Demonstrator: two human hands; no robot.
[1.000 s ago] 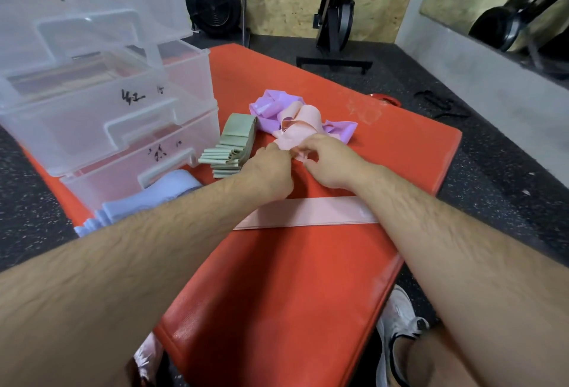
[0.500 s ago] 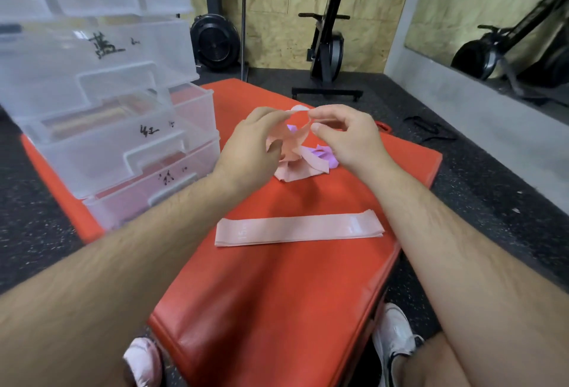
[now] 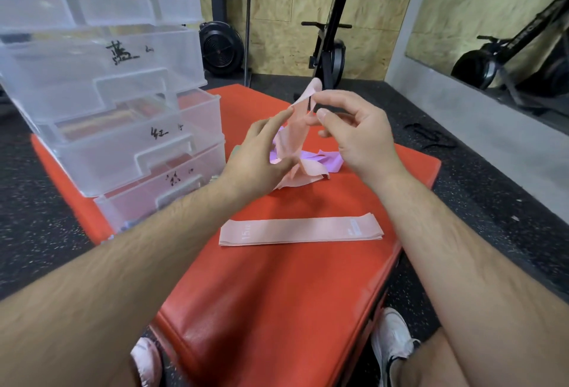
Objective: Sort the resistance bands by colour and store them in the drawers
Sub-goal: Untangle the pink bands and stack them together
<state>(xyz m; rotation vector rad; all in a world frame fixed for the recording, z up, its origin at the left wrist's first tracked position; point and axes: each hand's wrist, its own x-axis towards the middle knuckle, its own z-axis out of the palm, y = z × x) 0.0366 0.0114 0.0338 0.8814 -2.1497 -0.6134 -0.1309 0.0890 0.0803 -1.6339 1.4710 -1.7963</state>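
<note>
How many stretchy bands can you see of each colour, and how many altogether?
Pink bands: 2, one flat on the red mat, one crumpled and lifted by the right hand with the left hand beside it.
Purple bands: at least 1, crumpled behind the hands; the bunching hides any more.
Total: 3 clearly seen.

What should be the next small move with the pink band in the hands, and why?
Probably pull the lifted pink band straight between the right hand and left hand: it hangs crumpled, its lower end on the purple band, while the flat pink band lies smooth nearby.
</note>
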